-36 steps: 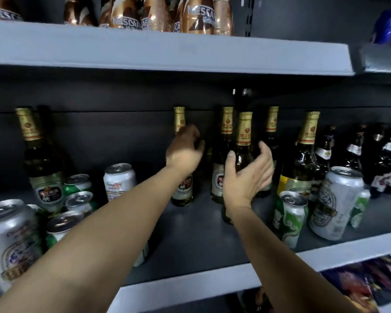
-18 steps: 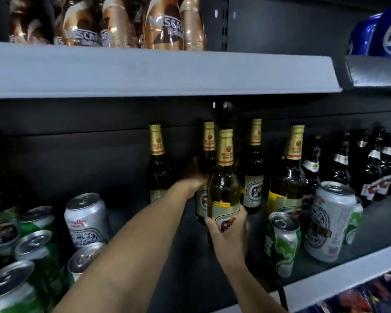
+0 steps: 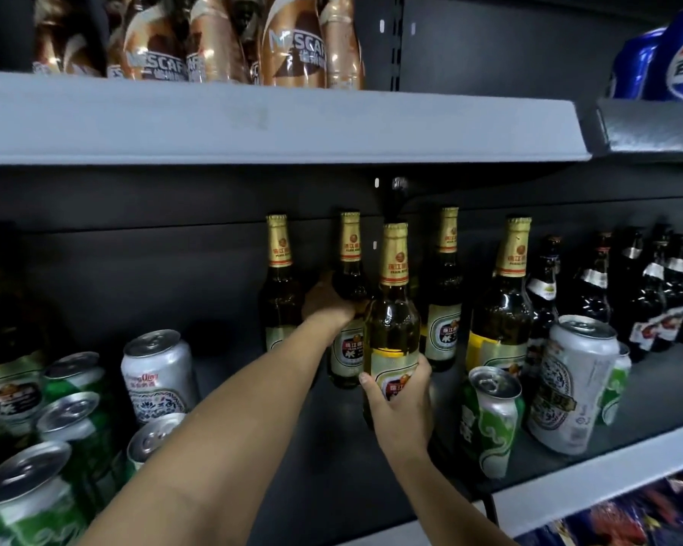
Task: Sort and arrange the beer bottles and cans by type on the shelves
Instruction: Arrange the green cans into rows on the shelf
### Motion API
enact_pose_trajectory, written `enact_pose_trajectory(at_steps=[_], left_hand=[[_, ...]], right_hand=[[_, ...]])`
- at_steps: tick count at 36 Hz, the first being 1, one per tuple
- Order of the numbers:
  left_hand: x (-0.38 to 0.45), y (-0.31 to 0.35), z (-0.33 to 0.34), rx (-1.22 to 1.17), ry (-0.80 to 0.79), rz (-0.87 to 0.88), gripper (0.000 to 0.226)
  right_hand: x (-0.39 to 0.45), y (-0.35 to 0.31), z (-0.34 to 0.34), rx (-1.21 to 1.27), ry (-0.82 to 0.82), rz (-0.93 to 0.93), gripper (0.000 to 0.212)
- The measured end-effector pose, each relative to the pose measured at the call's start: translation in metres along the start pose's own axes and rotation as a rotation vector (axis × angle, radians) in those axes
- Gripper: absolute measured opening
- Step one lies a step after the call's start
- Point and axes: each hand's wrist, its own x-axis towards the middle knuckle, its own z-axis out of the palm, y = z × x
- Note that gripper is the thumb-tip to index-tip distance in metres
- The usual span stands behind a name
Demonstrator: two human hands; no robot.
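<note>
On the middle shelf (image 3: 253, 388), the right hand (image 3: 401, 411) curls its fingers round a front bottle (image 3: 391, 333) near the shelf edge. Behind, the left hand (image 3: 328, 305) grips a rear bottle (image 3: 349, 269). Cans (image 3: 156, 374) crowd the left; bare shelf lies between.

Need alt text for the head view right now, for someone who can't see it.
Right hand grips a gold-foiled beer bottle at the front of a dark shelf; left hand holds a matching bottle behind. Cans stand at left.
</note>
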Motion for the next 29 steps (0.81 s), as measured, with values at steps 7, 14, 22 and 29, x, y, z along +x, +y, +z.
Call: enact_pose_trajectory(at_steps=[7,14,22,29], left_hand=[[0.004,0.003,0.002,0.046,-0.022,0.004,0.059],[0.002,0.004,0.002,-0.247,-0.117,-0.069,0.058],[-0.011,0.014,-0.002,-0.399,-0.13,-0.142,0.045],[-0.031,0.016,-0.007,-0.603,-0.033,-0.218,0.049]], right_hand=[[0.0,0.001,0.007,-0.001,-0.022,-0.004,0.083],[0.0,0.0,0.004,-0.011,-0.044,-0.025,0.083],[0.004,-0.001,0.005,-0.034,-0.065,-0.021,0.084],[0.009,-0.006,0.006,-0.049,-0.113,-0.037,0.083]])
